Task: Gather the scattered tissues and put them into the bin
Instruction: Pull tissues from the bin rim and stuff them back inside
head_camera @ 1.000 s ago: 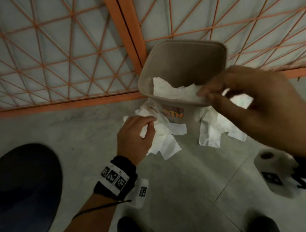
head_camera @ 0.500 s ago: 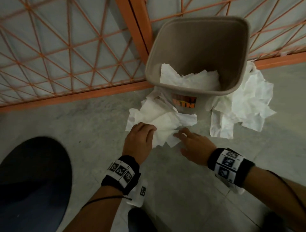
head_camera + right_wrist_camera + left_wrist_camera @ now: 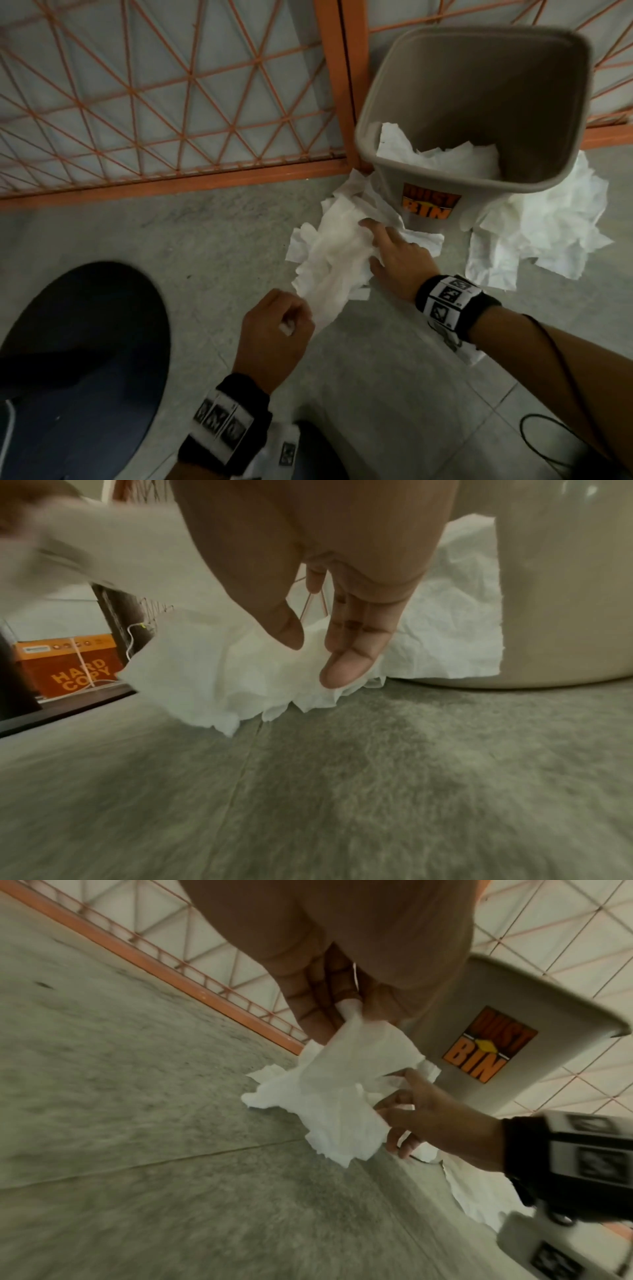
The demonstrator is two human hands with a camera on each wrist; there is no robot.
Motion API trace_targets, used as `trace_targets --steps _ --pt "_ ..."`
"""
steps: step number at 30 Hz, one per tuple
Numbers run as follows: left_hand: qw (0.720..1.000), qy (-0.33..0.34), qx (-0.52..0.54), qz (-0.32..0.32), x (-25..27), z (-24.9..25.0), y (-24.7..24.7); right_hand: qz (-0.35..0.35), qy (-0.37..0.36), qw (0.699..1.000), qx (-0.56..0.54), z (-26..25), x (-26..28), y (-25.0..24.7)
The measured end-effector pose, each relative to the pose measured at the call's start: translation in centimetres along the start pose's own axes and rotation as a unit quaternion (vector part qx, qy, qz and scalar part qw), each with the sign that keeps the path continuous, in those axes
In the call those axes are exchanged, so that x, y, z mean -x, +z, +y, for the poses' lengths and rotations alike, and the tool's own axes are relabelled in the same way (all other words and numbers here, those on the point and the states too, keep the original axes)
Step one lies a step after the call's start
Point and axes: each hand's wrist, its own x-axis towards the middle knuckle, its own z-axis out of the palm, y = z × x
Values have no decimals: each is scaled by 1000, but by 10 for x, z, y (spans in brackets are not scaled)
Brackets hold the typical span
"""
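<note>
Gripping one end of crumpled white tissues (image 3: 337, 260) on the grey floor (image 3: 205, 233) — left hand (image 3: 274, 334) fisted | right hand (image 3: 399, 255) spread, fingers touching them | beige plastic bin (image 3: 527, 102) just beyond — orange mesh fence (image 3: 164, 102) behind.

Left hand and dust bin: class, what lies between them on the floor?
In the head view, a pile of crumpled white tissues fills that stretch. The left hand grips its near end, the right hand rests on it, before the dust bin.
</note>
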Motion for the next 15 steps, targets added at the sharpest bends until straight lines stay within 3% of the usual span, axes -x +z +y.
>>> trace_targets --steps 4,7,11,15 --pt "1000 -2 15 -6 38 -5 -30 -60 25 996 67 1 -15 9" --pt "999 -12 30 21 48 -8 -47 -66 26 993 99 2 -17 13" --pt "997 1 56 61 35 9 -66 -18 34 999 38 5 2 -1" --pt "994 52 86 40 4 44 -74 37 42 998 -19 4 38 -40"
